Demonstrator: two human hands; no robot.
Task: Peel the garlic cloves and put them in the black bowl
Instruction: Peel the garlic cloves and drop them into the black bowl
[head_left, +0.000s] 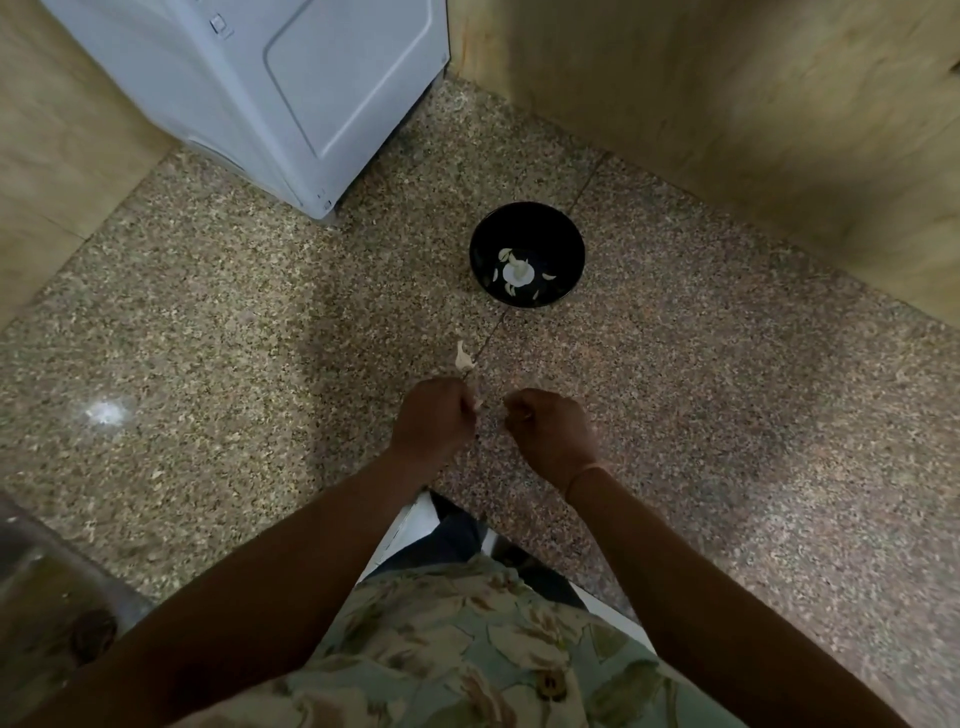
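A black bowl (527, 218) stands on the speckled granite counter (260, 322) ahead of me, holding a garlic bulb (518, 273) and several pale cloves. My left hand (431, 415) is curled, with a pale bit of garlic or skin showing at its fingertips. My right hand (548, 423) is curled too, fingertips pinched close to the left hand's; what it holds is hidden. A loose scrap of garlic skin (462, 357) lies on the counter just beyond my left hand.
A white appliance (291, 98) stands at the back left. Wooden walls (727, 114) close the corner at the back and right. A metal sink (47, 597) is at the lower left. The counter edge runs under my forearms.
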